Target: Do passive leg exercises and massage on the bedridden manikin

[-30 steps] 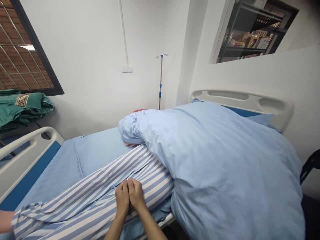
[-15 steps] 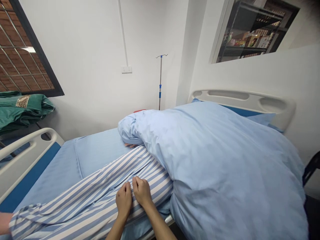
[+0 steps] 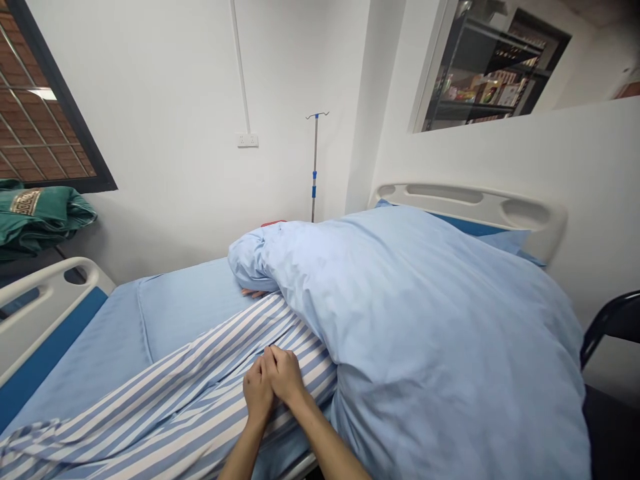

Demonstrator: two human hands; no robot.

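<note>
My left hand (image 3: 259,390) and my right hand (image 3: 285,373) rest side by side on the thigh of blue-and-white striped trousers (image 3: 200,380), worn by a person lying on the bed. Both are closed and touch each other, with the right slightly overlapping the left. Their fingertips curl under, so I cannot see whether any cloth is between them. Just right of my hands begins a light blue quilt (image 3: 425,300), bunched over the person's upper body. A few of the person's fingers (image 3: 253,293) peek out below its far left edge.
The bed has a footboard (image 3: 55,293) at left and a headboard (image 3: 500,200) at right. A drip stand (image 3: 315,167) rises behind it. Green folded fabric (image 3: 45,217) lies at far left, and a black chair (image 3: 607,327) stands at right.
My two hands have come together from slightly apart and now touch. The view has turned a little to the right. The quilt and trousers lie as before.
</note>
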